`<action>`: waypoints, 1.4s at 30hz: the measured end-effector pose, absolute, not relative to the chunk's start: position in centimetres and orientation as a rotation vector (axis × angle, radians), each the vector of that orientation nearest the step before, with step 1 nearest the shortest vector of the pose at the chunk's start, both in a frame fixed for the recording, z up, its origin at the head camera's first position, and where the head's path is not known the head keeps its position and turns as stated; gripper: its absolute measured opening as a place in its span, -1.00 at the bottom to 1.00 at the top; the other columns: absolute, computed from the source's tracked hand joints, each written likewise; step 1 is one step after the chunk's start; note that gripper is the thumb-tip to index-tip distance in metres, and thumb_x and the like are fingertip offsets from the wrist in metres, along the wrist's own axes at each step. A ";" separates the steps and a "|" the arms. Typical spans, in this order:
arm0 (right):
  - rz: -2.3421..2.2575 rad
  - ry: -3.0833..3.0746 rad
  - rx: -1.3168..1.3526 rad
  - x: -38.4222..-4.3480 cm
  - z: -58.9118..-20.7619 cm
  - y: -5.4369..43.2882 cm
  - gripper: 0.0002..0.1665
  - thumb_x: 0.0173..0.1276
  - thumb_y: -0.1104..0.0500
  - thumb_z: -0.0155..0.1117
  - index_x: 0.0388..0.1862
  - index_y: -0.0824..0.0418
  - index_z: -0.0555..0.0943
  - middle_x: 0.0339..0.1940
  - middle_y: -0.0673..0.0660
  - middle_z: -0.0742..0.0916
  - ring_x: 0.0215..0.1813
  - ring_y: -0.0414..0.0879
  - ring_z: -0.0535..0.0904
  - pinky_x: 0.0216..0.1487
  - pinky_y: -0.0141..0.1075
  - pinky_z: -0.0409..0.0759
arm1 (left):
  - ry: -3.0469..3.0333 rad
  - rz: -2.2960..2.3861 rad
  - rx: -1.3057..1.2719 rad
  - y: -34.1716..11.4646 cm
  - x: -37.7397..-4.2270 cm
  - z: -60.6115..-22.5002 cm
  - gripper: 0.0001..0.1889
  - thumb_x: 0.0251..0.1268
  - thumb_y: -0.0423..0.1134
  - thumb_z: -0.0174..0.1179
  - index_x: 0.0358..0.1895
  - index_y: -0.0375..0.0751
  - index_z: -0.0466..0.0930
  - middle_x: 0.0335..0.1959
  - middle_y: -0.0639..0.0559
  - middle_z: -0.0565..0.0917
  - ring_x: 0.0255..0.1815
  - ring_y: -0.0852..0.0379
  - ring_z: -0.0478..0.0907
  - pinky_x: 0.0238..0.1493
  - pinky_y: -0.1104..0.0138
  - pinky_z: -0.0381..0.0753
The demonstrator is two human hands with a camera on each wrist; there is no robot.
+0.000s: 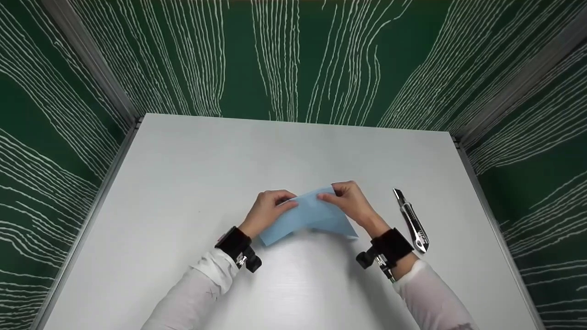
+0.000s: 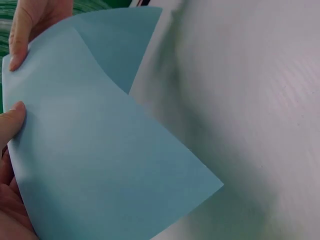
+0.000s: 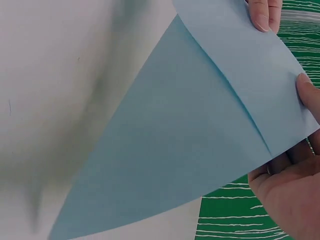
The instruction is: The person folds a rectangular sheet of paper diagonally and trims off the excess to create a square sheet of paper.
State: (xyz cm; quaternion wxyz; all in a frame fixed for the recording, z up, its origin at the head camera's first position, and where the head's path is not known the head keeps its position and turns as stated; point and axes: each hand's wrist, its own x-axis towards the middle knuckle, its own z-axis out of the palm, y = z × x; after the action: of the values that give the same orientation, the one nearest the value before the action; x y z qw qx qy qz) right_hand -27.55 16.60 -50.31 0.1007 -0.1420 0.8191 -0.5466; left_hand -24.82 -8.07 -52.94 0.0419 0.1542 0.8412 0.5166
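Observation:
Both hands hold up a light blue sheet of paper (image 1: 307,213), bent over along its upper edge so that two layers hang down. My left hand (image 1: 268,211) pinches that edge on its left side, thumb in front and fingers behind. At the upper right corner, my right hand (image 1: 353,201) grips the paper the same way. In the left wrist view, the front layer of the paper (image 2: 100,140) hangs to a point, with the rear layer showing behind. The right wrist view shows the paper's inner layer (image 3: 150,130) below a curved fold.
A utility knife (image 1: 412,222) with a black and silver handle lies on the white table (image 1: 206,160), right of my right hand. Green panels (image 1: 316,59) with wavy white lines stand behind the table and at both sides.

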 end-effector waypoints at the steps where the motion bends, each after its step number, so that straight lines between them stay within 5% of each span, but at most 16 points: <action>1: -1.611 2.419 -0.420 -27.6 -50.3 16.6 -0.55 0.33 0.17 0.40 -0.65 0.34 0.45 -0.70 -0.12 0.28 -0.57 -0.27 0.20 -0.47 -0.44 0.13 | 2.580 1.590 0.474 -8.1 -24.8 -52.9 -0.78 0.36 -0.06 0.27 -0.09 -0.06 0.78 -0.12 0.05 0.81 -0.08 0.18 0.73 -0.02 0.31 0.67; 6: -1.632 2.412 -0.436 -27.6 -50.1 16.5 -0.64 0.39 0.16 0.35 -0.51 0.40 0.57 -0.68 -0.08 0.33 -0.55 -0.26 0.25 -0.45 -0.43 0.19 | 2.595 1.617 0.444 -8.0 -24.9 -52.8 -0.78 0.33 -0.06 0.30 -0.10 -0.07 0.80 -0.16 0.05 0.82 -0.16 0.20 0.75 -0.15 0.41 0.67; 15: -1.682 2.431 -0.454 -27.6 -49.7 16.1 -0.44 0.41 0.21 0.31 -0.65 0.55 0.36 -0.72 -0.05 0.21 -0.63 -0.28 0.12 -0.51 -0.44 0.10 | 2.557 1.698 0.355 -8.0 -24.7 -52.6 -0.77 0.25 -0.08 0.37 -0.09 -0.05 0.81 -0.17 0.03 0.83 -0.21 0.21 0.76 -0.21 0.43 0.69; 24: -1.644 2.404 -0.430 -26.2 -46.6 15.4 -0.75 0.45 0.22 0.26 -0.23 0.42 0.75 -0.69 -0.02 0.46 -0.55 -0.29 0.24 -0.40 -0.45 0.23 | 2.545 1.693 0.351 -8.1 -24.6 -52.3 -0.78 0.19 -0.04 0.41 -0.16 -0.01 0.83 -0.21 0.06 0.83 -0.25 0.24 0.75 -0.27 0.44 0.67; 28: -1.657 2.414 -0.438 -26.3 -46.5 15.4 -0.77 0.44 0.24 0.27 -0.18 0.39 0.77 -0.46 0.26 0.75 -0.47 -0.29 0.43 -0.33 -0.48 0.39 | 2.548 1.687 0.350 -8.1 -24.6 -52.3 -0.78 0.17 -0.03 0.42 -0.17 0.01 0.84 -0.23 0.08 0.84 -0.28 0.27 0.74 -0.29 0.45 0.66; 33: -1.636 2.404 -0.426 -27.2 -48.3 16.1 -0.75 0.45 0.19 0.27 -0.17 0.35 0.79 -0.15 0.34 0.81 -0.27 -0.32 0.68 -0.15 -0.49 0.58 | 2.563 1.688 0.336 -8.1 -24.7 -52.3 -0.78 0.14 -0.04 0.45 -0.18 0.00 0.84 -0.26 0.08 0.84 -0.31 0.28 0.72 -0.31 0.43 0.67; 42: -1.593 2.353 -0.458 -26.5 -46.0 16.0 -0.71 0.50 0.24 0.19 -0.17 0.42 0.77 -0.18 0.31 0.81 -0.29 -0.30 0.67 -0.14 -0.48 0.59 | 2.576 1.671 0.330 -8.1 -24.7 -52.0 -0.78 0.13 -0.06 0.45 -0.17 -0.01 0.84 -0.25 0.08 0.83 -0.31 0.28 0.69 -0.34 0.47 0.62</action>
State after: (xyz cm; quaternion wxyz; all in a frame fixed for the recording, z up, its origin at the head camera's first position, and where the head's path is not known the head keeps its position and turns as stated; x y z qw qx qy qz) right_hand -26.45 15.95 -46.01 0.1314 -0.1578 0.8105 -0.5486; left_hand -24.73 -8.11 -52.01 0.0269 0.1068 0.8338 0.5410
